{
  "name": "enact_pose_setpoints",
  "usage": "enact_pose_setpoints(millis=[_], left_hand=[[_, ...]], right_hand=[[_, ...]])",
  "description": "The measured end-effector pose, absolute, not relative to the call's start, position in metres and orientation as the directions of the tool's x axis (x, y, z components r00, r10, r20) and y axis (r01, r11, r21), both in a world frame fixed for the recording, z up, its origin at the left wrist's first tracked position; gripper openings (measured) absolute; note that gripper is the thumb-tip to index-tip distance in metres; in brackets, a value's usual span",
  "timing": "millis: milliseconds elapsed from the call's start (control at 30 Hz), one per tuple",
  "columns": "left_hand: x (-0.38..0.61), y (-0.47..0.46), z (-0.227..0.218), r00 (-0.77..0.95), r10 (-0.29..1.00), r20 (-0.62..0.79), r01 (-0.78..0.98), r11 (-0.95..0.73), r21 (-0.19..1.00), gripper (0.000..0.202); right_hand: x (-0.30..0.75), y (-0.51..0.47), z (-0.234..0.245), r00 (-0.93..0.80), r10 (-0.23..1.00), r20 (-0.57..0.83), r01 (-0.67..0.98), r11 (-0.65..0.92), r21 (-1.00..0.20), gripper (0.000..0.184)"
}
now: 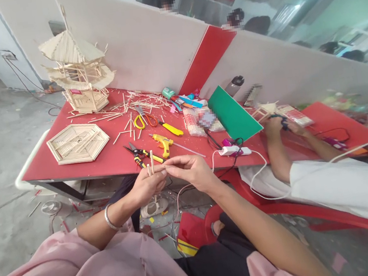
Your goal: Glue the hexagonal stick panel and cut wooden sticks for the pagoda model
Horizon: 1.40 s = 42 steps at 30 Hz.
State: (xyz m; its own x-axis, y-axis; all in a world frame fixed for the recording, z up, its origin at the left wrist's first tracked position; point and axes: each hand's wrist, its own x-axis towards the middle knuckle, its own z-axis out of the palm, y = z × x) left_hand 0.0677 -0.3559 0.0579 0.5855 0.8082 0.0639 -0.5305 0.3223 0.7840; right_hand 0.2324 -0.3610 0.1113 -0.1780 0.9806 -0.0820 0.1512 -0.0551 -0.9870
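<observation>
My left hand (147,187) is closed around a few thin wooden sticks (152,161), whose ends rise above the fingers. The fingers of my right hand (192,172) are pinched together against my left fingertips; whatever lies between them is too small to make out. Both hands are in front of the table's near edge. Just beyond them lie black-and-yellow cutters (135,154) and a yellow glue gun (163,144). An octagonal stick frame (78,144) rests flat at the left of the table, with a tiered stick pagoda (78,72) behind it.
Loose sticks (116,113), scissors (144,119) and yellow-handled pliers (172,128) lie across the red table (45,167). Packed sticks (193,122), a green board (235,113) and a power strip (235,150) with cables stand to the right. A co-worker's hands (274,126) handle a stick piece beyond.
</observation>
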Motion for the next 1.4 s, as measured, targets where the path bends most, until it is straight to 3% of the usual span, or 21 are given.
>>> enact_pose_setpoints(millis=[267, 467, 600, 767, 967, 1067, 1400], left_hand=[[0.068, -0.357, 0.055, 0.606, 0.794, 0.045, -0.505, 0.341, 0.793, 0.038], [0.068, -0.357, 0.064, 0.626, 0.779, -0.035, -0.494, 0.431, 0.755, 0.039], [0.067, -0.357, 0.064, 0.64, 0.763, -0.094, -0.474, 0.488, 0.733, 0.031], [0.07, -0.357, 0.058, 0.624, 0.778, -0.071, -0.47, 0.447, 0.761, 0.025], [0.069, -0.357, 0.053, 0.632, 0.772, -0.071, -0.448, 0.438, 0.779, 0.04], [0.066, -0.355, 0.055, 0.634, 0.769, -0.083, -0.453, 0.456, 0.766, 0.047], [0.062, -0.354, 0.06, 0.664, 0.746, -0.052, -0.461, 0.463, 0.757, 0.026]], right_hand=[[0.23, -0.359, 0.108, -0.136, 0.986, -0.095, 0.198, -0.067, -0.978, 0.03], [0.232, -0.361, 0.112, -0.154, 0.983, -0.102, 0.121, -0.083, -0.989, 0.041], [0.234, -0.364, 0.115, -0.203, 0.977, -0.059, 0.224, -0.012, -0.975, 0.033], [0.223, -0.362, 0.109, -0.09, 0.995, -0.05, 0.34, -0.016, -0.94, 0.035], [0.222, -0.361, 0.107, -0.059, 0.995, -0.074, 0.274, -0.055, -0.96, 0.042], [0.228, -0.363, 0.11, -0.134, 0.986, -0.102, 0.192, -0.075, -0.978, 0.032], [0.231, -0.365, 0.107, -0.145, 0.986, -0.08, 0.292, -0.034, -0.956, 0.028]])
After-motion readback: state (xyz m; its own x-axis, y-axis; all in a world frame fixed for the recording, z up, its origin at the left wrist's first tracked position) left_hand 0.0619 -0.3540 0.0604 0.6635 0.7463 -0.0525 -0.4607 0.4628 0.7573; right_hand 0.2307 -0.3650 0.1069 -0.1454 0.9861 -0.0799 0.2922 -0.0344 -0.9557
